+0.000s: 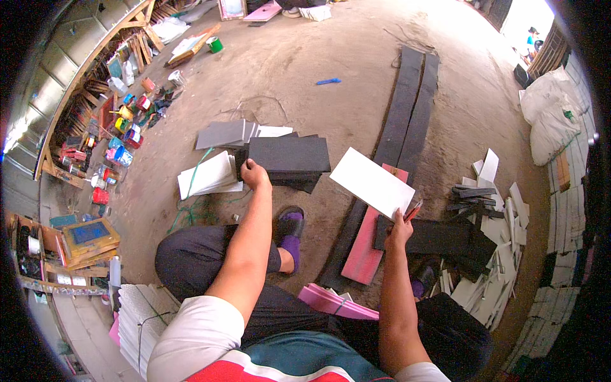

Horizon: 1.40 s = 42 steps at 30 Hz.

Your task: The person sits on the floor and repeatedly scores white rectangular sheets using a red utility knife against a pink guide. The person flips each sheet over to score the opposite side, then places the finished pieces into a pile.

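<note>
My left hand is closed on the near left corner of a black rectangular board, which lies on top of a stack of similar boards on the ground. Between the fingers and thumb of my right hand is a white rectangular board, held tilted above the ground. A slim orange-red tool, perhaps a cutter or a pen, also sticks out of that hand; its kind is too small to make out. Beside the black stack lie white sheets with a green string, and grey sheets.
Long black strips and a pink strip run along the ground. White and black offcuts pile up at right, below white sacks. Paint cans crowd the left. A blue tool lies farther off.
</note>
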Available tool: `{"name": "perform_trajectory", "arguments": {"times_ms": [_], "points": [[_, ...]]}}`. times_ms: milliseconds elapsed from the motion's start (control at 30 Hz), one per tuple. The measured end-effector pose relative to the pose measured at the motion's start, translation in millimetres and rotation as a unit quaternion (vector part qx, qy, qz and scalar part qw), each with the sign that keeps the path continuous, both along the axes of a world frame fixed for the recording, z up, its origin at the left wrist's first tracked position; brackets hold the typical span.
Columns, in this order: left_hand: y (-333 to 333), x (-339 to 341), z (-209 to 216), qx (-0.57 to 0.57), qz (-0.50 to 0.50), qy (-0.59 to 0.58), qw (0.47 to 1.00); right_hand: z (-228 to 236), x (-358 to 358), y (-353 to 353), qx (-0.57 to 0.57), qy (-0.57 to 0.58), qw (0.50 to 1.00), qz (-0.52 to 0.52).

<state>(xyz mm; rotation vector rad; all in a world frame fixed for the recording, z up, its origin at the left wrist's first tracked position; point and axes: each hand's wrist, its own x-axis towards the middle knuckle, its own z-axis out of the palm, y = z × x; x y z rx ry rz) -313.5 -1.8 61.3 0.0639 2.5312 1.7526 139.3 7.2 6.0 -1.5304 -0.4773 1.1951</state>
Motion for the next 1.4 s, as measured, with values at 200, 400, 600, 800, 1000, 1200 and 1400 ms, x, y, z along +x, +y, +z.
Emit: {"name": "perform_trajectory", "arguments": {"times_ms": [200, 400, 600, 800, 1000, 1200, 1400], "points": [[-15.6, 4.1, 8.3, -0.221, 0.020, 0.123, 0.967, 14.5, -8.2, -10.0, -0.034, -0.014, 0.999, 0.018], [14.9, 130.8, 13.7, -0.073, -0.233, 0.320, 0.915, -24.8, 44.2, -6.8, -0.012, -0.011, 1.000, -0.022], [-0.9, 268.6, -73.9, -0.060, -0.465, -0.091, 0.879, -63.2, 109.5, -21.0, -0.109, -0.115, 0.986, -0.045], [-56.9, 362.2, -167.8, -0.146, -0.568, -0.337, 0.737, -73.1, 173.6, -62.8, -0.170, -0.102, 0.973, -0.117], [-63.4, 363.7, -150.9, -0.197, -0.557, -0.371, 0.717, -90.5, 182.5, -66.9, -0.142, -0.013, 0.985, -0.095], [-60.4, 355.8, -129.1, -0.187, -0.540, -0.419, 0.705, -95.6, 174.2, -60.9, -0.144, 0.020, 0.983, -0.112], [-49.3, 363.8, -98.4, -0.139, -0.503, -0.424, 0.740, -128.2, 176.8, -61.2, -0.150, 0.040, 0.979, -0.133]]}}
